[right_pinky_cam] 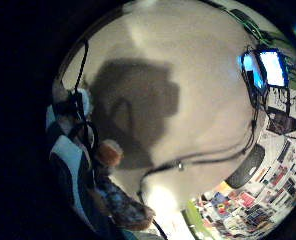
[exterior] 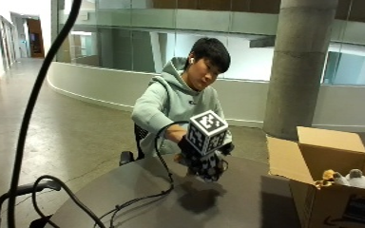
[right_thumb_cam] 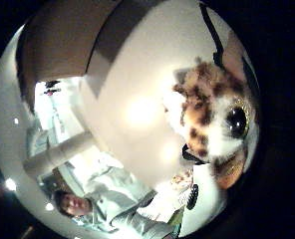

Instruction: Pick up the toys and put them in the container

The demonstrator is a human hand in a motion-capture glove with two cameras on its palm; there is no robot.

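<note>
The person's gloved right hand (exterior: 198, 154) grips a spotted plush toy (exterior: 209, 168), fingers curled round it, and holds it in the air above the table (exterior: 233, 204), its shadow on the tabletop below. The carry step looks to be in hand. The cardboard box (exterior: 315, 161) stands at about three o'clock from the hand, well apart, flaps open, other plush toys (exterior: 353, 178) already inside. The next move probably calls for travelling across, clearing the near flap, then letting go over the opening.
</note>
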